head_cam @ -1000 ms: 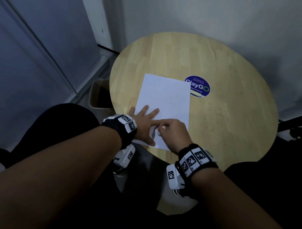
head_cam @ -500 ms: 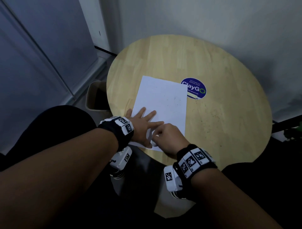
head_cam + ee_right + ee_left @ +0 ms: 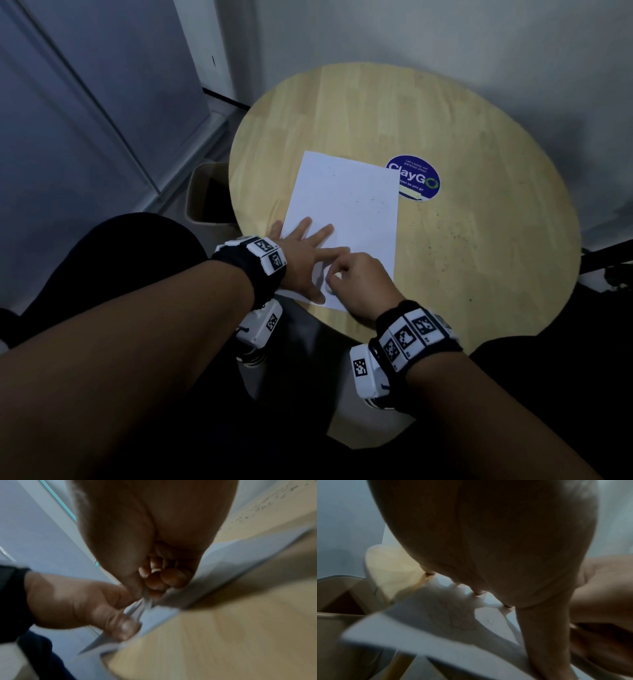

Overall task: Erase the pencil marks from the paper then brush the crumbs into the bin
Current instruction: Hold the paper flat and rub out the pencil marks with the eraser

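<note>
- Paper (image 3: pixel 346 209): one white sheet, flat on the round wooden tabletop (image 3: pixel 479 240), near corner overhanging the front rim. Thin and light, I'd judge; would skid or crease under sideways rubbing unless pinned.
- Left hand (image 3: pixel 305 260): fingers spread and straight, palm down on the sheet's near left part. Holding nothing, just pressing. Left wrist view shows fingertips (image 3: pixel 477 593) planted on the paper with faint pencil marks (image 3: pixel 457 619) under the palm.
- Right hand (image 3: pixel 356 281): fingers curled tight, knuckles up, right beside the left thumb and touching the sheet. A small pale lump shows at its fingertips, likely the eraser (image 3: pixel 330 289). Right wrist view is blurred; the fingers (image 3: pixel 164 578) are bunched, and I can't make out the eraser there.
- Eraser handling, my guess: small, rubbery, grippy on paper. Best pinched low near the working end so it doesn't bend or roll out.
- Paper hold: press close beside the rubbed spot, as the left hand does; stroke away from the pinning hand so the sheet pulls taut, not bunched. The overhanging corner is the weak spot, since it has no support beneath.
- Crumbs (image 3: pixel 373 202): dark specks on the sheet's far right part, more scattered on the tabletop to its right. Weightless, will scatter or smear if swept hard.
- Bin (image 3: pixel 202 192): beige, open, on the floor just off the tabletop's left rim, below the edge. Crumbs would be swept leftward over that rim.
- Blue round sticker (image 3: pixel 416 178) beside the sheet's far right corner.
</note>
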Tool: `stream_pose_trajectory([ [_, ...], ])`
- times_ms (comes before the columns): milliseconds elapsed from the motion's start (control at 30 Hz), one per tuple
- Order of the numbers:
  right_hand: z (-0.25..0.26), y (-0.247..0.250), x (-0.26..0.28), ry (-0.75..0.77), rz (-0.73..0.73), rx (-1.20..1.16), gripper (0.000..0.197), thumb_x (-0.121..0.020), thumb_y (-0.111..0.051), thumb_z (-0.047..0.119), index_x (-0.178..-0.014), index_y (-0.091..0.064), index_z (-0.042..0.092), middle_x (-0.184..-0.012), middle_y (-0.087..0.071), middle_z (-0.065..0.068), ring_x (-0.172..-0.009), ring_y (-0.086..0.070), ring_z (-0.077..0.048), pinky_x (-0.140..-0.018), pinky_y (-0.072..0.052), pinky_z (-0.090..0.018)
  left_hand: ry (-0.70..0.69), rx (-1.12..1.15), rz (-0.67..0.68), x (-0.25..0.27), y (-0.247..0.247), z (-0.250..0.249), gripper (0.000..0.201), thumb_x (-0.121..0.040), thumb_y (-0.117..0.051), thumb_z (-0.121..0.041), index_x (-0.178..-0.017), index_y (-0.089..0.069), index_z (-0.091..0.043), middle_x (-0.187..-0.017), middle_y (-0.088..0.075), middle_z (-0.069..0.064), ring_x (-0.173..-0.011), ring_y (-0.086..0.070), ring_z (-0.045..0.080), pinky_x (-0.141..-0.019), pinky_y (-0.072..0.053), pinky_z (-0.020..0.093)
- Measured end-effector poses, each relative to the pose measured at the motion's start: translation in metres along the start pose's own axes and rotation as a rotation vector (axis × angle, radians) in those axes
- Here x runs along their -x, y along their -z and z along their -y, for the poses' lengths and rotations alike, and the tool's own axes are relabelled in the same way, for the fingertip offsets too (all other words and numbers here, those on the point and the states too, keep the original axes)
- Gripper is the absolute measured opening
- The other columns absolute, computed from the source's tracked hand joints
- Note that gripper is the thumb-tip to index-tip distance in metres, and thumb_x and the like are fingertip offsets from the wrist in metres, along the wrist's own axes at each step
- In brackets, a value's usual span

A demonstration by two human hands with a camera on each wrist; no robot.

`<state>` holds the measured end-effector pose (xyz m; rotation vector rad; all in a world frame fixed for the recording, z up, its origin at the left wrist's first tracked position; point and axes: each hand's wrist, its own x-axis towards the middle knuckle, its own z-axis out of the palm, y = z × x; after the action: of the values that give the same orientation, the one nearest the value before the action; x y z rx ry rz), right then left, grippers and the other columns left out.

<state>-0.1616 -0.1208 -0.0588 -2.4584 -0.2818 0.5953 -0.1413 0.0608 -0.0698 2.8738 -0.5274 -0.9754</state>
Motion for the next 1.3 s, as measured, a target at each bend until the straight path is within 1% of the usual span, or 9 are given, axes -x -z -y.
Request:
stream_pose_trajectory([
  [100,-0.018,0.015,0.008,-0.164,0.230,-0.304,0.015,-0.095,-0.066,0.008,-0.083,-0.076,0.007,-0.068,-0.071,-0.005,-0.050,-0.056,-0.017,-0.051,-0.044,-0.028,0.000,-0.029,-0.019,0.001,-0.001,-0.001,0.115,-0.077,-0.065,-0.086,-0.158,0.012,-0.061,-0.172,0.027,-0.014,-0.159,0.024,0.032,-0.121,0.001,0.072],
  [333,-0.057,0.042,0.000,-0.404,-0.328,-1.170,0.013,-0.105,-0.064,0.014,-0.094,-0.064,0.007,-0.072,-0.065,-0.010,-0.054,-0.062,-0.020,-0.050,-0.050,-0.031,0.026,0.038,-0.112,0.009,0.005,-0.007,0.101,-0.083,-0.055,-0.088,-0.164,-0.007,-0.052,-0.177,0.011,-0.004,-0.162,0.011,0.028,-0.125,-0.008,0.065],
  [633,0.009,-0.022,0.015,-0.380,0.248,-1.511,0.024,-0.104,-0.051,0.003,-0.082,-0.060,0.008,-0.115,-0.078,-0.020,-0.105,-0.078,-0.033,-0.089,-0.065,-0.043,0.116,0.013,0.022,0.018,0.013,0.018,0.099,-0.093,-0.068,-0.061,-0.162,0.002,-0.055,-0.175,0.018,-0.010,-0.162,0.011,0.027,-0.123,-0.009,0.071],
  [867,-0.073,0.048,-0.016,-0.411,-0.803,-1.623,0.013,-0.106,-0.049,0.002,-0.102,-0.061,0.003,-0.120,-0.074,-0.024,-0.108,-0.076,-0.034,-0.087,-0.062,-0.037,0.112,0.033,0.023,0.017,0.012,0.018,0.105,-0.090,-0.075,-0.050,-0.161,0.001,-0.056,-0.174,0.018,-0.013,-0.162,0.013,0.026,-0.123,-0.010,0.070],
  [933,-0.061,0.049,-0.012,-0.375,-0.736,-1.643,0.013,-0.105,-0.049,0.002,-0.100,-0.061,0.004,-0.111,-0.076,-0.021,-0.105,-0.077,-0.034,-0.088,-0.063,-0.039,0.111,0.039,0.021,0.016,0.012,0.019,0.106,-0.089,-0.076,-0.049,-0.161,0.001,-0.056,-0.174,0.018,-0.013,-0.162,0.013,0.027,-0.124,-0.011,0.069],
  [1033,-0.016,0.016,0.000,-0.364,-0.237,-1.593,0.025,-0.101,-0.050,0.000,-0.083,-0.067,0.006,-0.104,-0.075,-0.021,-0.090,-0.076,-0.033,-0.086,-0.065,-0.042,0.112,0.039,0.025,0.014,0.013,0.018,0.106,-0.089,-0.076,-0.049,-0.162,0.001,-0.056,-0.174,0.018,-0.013,-0.162,0.012,0.028,-0.123,-0.013,0.070],
  [1133,0.004,-0.020,0.014,-0.357,0.231,-1.425,0.026,-0.104,-0.049,0.001,-0.083,-0.064,0.006,-0.116,-0.076,-0.022,-0.101,-0.076,-0.037,-0.088,-0.066,-0.043,0.116,0.036,0.029,0.014,0.013,0.017,0.106,-0.088,-0.074,-0.060,-0.162,0.003,-0.055,-0.174,0.019,-0.012,-0.162,0.011,0.028,-0.123,-0.014,0.069],
  [1200,-0.006,-0.016,0.009,-0.372,0.183,-1.497,0.021,-0.103,-0.051,0.001,-0.085,-0.059,0.007,-0.117,-0.077,-0.019,-0.105,-0.077,-0.034,-0.088,-0.066,-0.045,0.123,0.044,0.032,0.014,0.013,0.018,0.107,-0.089,-0.076,-0.055,-0.162,0.002,-0.056,-0.174,0.020,-0.012,-0.162,0.012,0.027,-0.123,-0.013,0.069],
  [1300,-0.045,0.018,-0.012,-0.450,-0.311,-1.707,0.018,-0.101,-0.051,-0.002,-0.088,-0.061,0.005,-0.106,-0.077,-0.018,-0.096,-0.078,-0.030,-0.079,-0.067,-0.041,0.125,0.058,0.036,0.016,0.013,0.017,0.106,-0.090,-0.077,-0.047,-0.162,0.001,-0.056,-0.174,0.020,-0.013,-0.162,0.014,0.027,-0.124,-0.011,0.069],
])
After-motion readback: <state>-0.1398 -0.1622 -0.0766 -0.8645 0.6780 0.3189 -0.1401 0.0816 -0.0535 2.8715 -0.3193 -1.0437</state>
